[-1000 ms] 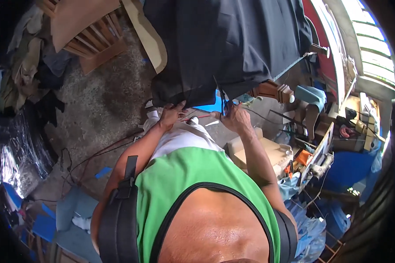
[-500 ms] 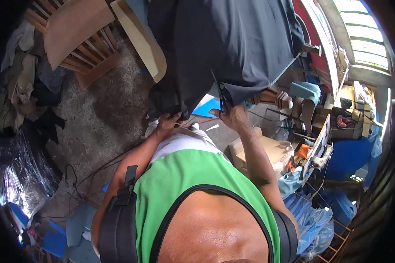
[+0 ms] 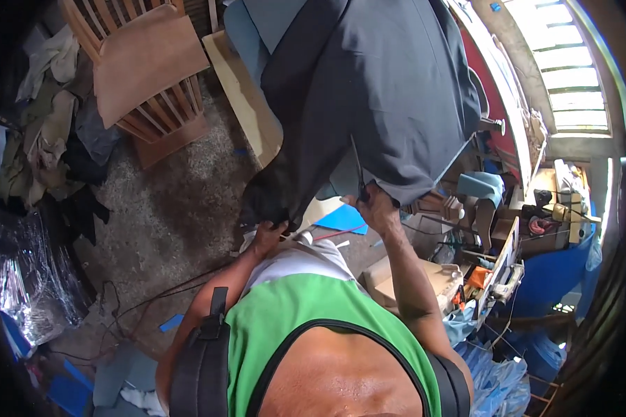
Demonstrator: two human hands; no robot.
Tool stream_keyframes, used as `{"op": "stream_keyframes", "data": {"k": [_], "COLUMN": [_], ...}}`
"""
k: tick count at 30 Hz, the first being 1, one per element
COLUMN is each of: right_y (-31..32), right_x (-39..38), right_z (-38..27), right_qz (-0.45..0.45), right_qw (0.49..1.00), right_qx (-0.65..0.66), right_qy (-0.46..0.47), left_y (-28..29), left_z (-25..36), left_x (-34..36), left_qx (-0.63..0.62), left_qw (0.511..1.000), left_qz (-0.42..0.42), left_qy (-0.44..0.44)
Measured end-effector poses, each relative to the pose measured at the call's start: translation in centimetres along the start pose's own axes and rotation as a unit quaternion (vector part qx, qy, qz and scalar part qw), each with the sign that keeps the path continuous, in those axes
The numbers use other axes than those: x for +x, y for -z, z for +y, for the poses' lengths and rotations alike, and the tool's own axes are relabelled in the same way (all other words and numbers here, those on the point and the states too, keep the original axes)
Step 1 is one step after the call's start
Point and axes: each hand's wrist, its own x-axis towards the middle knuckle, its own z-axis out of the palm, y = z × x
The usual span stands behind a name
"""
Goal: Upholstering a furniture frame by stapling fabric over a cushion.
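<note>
A large dark grey-black cloth (image 3: 379,76) drapes from the top of the view, with a split in its near part and grey-blue material (image 3: 341,177) showing beneath. My left hand (image 3: 270,236) pinches the bunched lower left corner of the cloth. My right hand (image 3: 375,208) grips long dark scissors (image 3: 359,170), whose blades point away from me into the cloth at the split. Under the cloth's left side lies a pale wooden board (image 3: 233,83). A bright blue sheet (image 3: 341,219) lies below, between my hands.
Wooden chair (image 3: 139,62) at upper left; cloth scraps (image 3: 55,125) and plastic-wrapped bundle (image 3: 31,271) at left. Cords (image 3: 153,297) cross the concrete floor (image 3: 167,208). A cluttered workbench (image 3: 556,208), cardboard piece (image 3: 410,285), blue drum (image 3: 549,271) and carved wooden post (image 3: 438,208) are at right.
My hands and the cloth's near edge sit lower in the view. The cloth's left portion hangs narrower and more bunched, the split looks wider, and more grey-blue material and board show.
</note>
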Motion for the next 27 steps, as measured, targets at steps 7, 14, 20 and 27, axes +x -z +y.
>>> {"op": "stream_keyframes", "data": {"k": [7, 14, 20, 27], "right_y": [3.3, 4.7, 4.2, 4.9], "right_x": [2.4, 5.1, 6.4, 6.8], "right_z": [-4.5, -7.0, -5.0, -5.9], "right_qz": [-0.017, 0.031, 0.041, 0.056], "right_qw": [1.0, 0.998, 0.991, 0.992], "right_qx": [-0.024, 0.001, 0.053, 0.002], "right_qy": [0.007, 0.06, 0.117, 0.11], "left_y": [0.9, 3.9, 10.6, 3.6], "left_z": [-0.9, 1.5, 12.8, 42.8], "left_x": [-0.1, 0.2, 3.4, 12.4], "left_qx": [0.16, 0.424, 0.591, 0.223], "left_qw": [0.938, 0.9, 0.786, 0.785], "left_qz": [0.052, 0.078, -0.179, 0.135], "left_qy": [-0.304, -0.07, 0.03, -0.562]}}
